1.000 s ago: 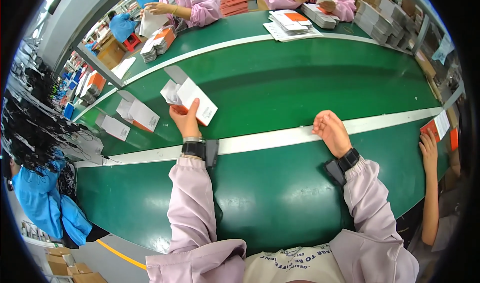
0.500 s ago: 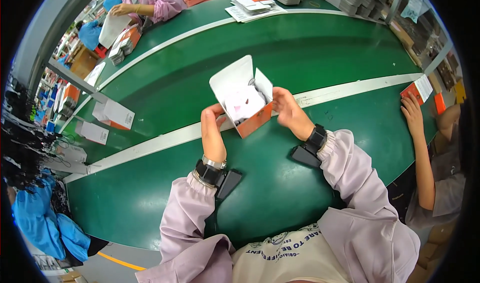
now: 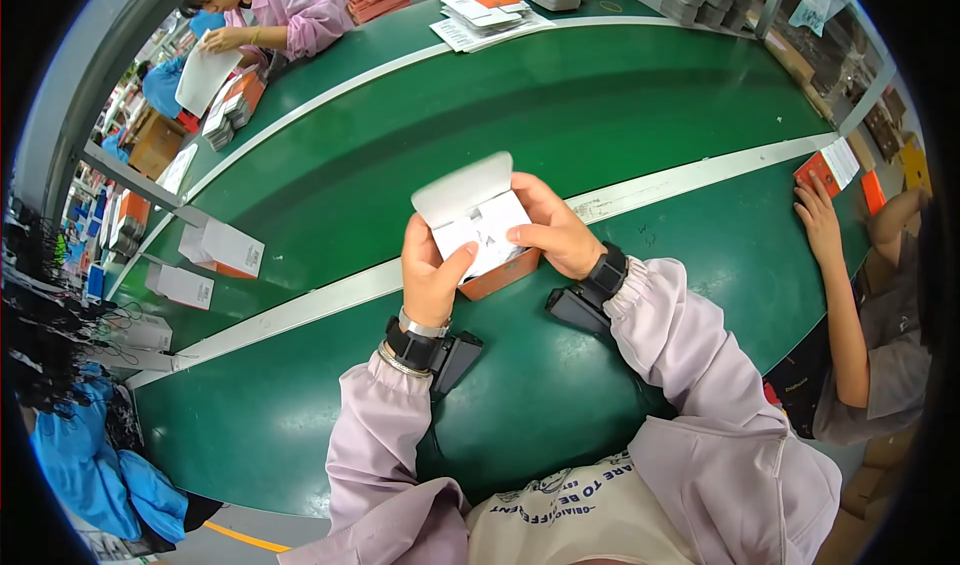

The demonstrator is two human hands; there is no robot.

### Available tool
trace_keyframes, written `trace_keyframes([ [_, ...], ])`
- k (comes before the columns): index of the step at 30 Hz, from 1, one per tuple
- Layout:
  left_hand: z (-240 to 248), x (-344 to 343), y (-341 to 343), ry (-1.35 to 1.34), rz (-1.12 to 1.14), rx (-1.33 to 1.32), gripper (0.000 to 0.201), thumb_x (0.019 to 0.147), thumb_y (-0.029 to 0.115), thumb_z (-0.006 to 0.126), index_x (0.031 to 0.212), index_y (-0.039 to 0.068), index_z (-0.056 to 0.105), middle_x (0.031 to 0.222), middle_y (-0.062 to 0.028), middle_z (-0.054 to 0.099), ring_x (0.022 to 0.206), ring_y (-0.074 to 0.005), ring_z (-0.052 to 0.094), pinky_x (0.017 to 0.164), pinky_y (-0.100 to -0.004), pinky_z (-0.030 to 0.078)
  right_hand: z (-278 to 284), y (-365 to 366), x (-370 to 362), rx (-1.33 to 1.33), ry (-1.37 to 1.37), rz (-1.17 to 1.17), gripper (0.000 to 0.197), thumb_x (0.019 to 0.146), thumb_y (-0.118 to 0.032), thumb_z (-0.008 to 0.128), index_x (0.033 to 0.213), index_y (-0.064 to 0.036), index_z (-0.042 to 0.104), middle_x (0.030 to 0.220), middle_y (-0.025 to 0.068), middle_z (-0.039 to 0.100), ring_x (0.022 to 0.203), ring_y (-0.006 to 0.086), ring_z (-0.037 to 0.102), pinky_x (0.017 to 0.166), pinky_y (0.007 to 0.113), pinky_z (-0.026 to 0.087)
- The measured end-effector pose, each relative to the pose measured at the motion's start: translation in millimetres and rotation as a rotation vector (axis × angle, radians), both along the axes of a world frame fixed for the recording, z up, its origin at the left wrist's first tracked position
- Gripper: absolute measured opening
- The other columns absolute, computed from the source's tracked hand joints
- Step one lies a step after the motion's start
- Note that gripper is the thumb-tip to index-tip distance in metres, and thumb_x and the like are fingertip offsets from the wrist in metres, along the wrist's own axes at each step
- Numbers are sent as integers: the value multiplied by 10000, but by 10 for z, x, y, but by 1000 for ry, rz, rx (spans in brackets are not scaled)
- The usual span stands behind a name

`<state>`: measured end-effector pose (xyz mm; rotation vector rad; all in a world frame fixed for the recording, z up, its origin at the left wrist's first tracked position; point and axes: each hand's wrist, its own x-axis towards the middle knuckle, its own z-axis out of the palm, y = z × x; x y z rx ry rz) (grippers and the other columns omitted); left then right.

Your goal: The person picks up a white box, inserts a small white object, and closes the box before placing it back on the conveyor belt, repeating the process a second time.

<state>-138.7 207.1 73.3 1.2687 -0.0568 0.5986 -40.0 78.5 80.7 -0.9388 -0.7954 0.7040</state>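
Between my hands is a small orange and white carton (image 3: 502, 274), its white lid flap (image 3: 465, 187) raised at the far side. My left hand (image 3: 430, 273) grips the carton's left side, with the thumb over its near left edge. The opposite side is held by my right hand (image 3: 558, 230), whose thumb lies across the white top. White paper or flaps (image 3: 484, 235) with small dark marks fill the opening; what lies beneath them is hidden. The carton is tilted toward me, over the white strip of the green table.
On the green belt (image 3: 620, 115) at left stand open white cartons (image 3: 228, 248). Stacked flat cartons and papers (image 3: 488, 10) lie across the belt. At right a co-worker's hand (image 3: 818, 220) rests on an orange box (image 3: 822, 170). Another person sits at upper left.
My right hand has closed onto the carton's side. Both thumbs have come over the opening, the inner white parts now lie flatter, and the carton has tipped and dropped slightly nearer me.
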Motion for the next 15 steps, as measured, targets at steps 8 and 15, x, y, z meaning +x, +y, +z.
trace_keyframes([
  [8,-119,-81,170,-124,-69,156,253,659,47,526,910,20,523,1043,-119,457,1025,-234,431,855,-339,348,9,-90,-53,-55,-549,-100,343,612,-138,648,916,-95,496,1146,96,377,1046,200,382,877,322,309],
  [15,-45,-162,162,-113,-211,64,445,657,313,557,986,25,473,1144,-132,373,1070,-238,385,893,-346,313,94,-72,-174,-69,-637,-227,382,582,-129,670,919,-92,494,1116,112,371,1025,206,383,857,318,314],
])
